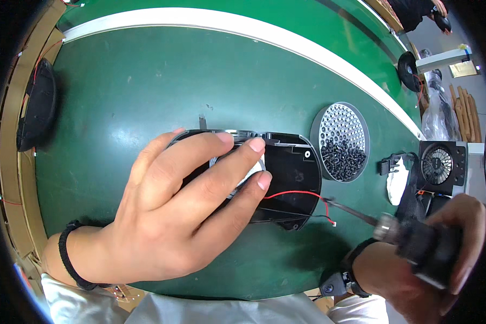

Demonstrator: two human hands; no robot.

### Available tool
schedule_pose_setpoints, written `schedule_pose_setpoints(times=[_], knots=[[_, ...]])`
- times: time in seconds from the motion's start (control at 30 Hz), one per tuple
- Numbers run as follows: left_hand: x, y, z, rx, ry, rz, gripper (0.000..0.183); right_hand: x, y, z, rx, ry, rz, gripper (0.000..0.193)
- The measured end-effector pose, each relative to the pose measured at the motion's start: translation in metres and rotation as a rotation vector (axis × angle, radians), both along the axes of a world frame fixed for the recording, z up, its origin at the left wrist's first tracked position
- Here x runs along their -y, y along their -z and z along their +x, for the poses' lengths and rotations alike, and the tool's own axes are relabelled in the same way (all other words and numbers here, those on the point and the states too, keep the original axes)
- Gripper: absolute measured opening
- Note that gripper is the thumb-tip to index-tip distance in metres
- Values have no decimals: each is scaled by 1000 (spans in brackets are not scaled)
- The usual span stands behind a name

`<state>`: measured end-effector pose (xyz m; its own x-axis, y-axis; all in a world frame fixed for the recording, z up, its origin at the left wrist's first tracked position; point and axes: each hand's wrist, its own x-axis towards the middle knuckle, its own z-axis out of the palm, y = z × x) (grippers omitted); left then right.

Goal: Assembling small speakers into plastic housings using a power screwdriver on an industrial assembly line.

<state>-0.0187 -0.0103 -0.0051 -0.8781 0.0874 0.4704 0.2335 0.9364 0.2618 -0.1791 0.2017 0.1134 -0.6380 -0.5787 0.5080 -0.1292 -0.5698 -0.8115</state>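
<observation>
A black plastic housing [292,174] with rounded ends lies on the green table in front of me. My left hand [181,197] spreads over it, its fingertips pressing at the far edge and on a pale part inside, mostly hidden under the fingers. From the housing a red wire [302,192] and a black wire run out to a small white connector [333,223]. To the right, my right hand [467,232] is wrapped round a black power screwdriver [424,245]. Its long thin bit points left, the tip close to the red wire and beside the housing.
A round grey dish [368,139] with a perforated insert and many black screws [343,162] stands right of the housing. A black fan unit [438,164] sits farther right. At left, a black shell [38,108] leans by a cardboard edge [8,162]. Another person's hand [441,7] shows top right.
</observation>
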Motion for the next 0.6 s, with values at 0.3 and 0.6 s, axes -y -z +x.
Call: schedule_pose_setpoints(times=[0.3,0.6], knots=[[0,3,-1,-42,8,-14,56,31,34,12,31,40,111,21],[3,4,-3,-84,10,-5,38,35,47,-26,-282,-687,3,37]])
